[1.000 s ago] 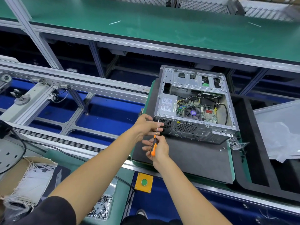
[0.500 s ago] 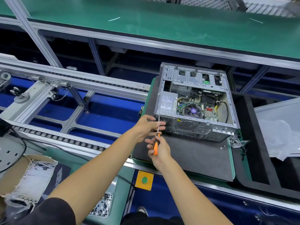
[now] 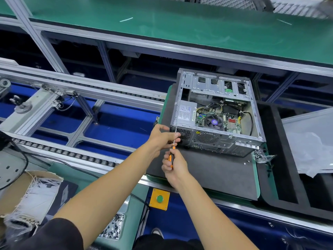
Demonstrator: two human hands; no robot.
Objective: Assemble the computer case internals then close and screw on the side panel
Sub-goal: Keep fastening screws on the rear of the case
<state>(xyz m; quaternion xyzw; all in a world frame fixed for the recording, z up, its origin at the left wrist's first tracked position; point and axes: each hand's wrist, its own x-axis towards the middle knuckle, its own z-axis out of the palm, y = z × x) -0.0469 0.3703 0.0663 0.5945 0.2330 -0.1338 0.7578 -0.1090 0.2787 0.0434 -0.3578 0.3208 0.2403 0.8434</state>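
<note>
Well off to the left of both hands lay a torn brown cardboard box (image 3: 21, 193) stuffed with limp white plastic ties, and nearer the person's left elbow a shallow clear tray of small dark screws (image 3: 113, 226), glinting and loose. The left hand (image 3: 162, 137) reached forward to the near left corner of the case, its fingers curled round the thin steel shaft of the orange-handled screwdriver (image 3: 171, 156) to steady it, while the knuckles lay against the perforated rear wall. Just below and nearer the body, the right hand (image 3: 173, 167) was wrapped round the smooth orange handle, with the tip pointed up at the case's rim. The step in hand appeared to be driving a screw at that rear corner, probably one fixing the boxy grey power supply (image 3: 186, 112); whether the tip sat in a screw head could not be made out. The next move would call for firm axial pressure and a straight shaft, so the bit does not slip. Past the hands to the right, the open silver sheet-metal computer case (image 3: 255, 121) lay on its side on a matte black foam mat (image 3: 216, 174), its side panel not yet fitted, showing a green circuit board, a round fan and looping cables. Farther right lay a crinkled clear plastic bag (image 3: 264, 156) and a pale wrinkled sheet (image 3: 311, 145).
</note>
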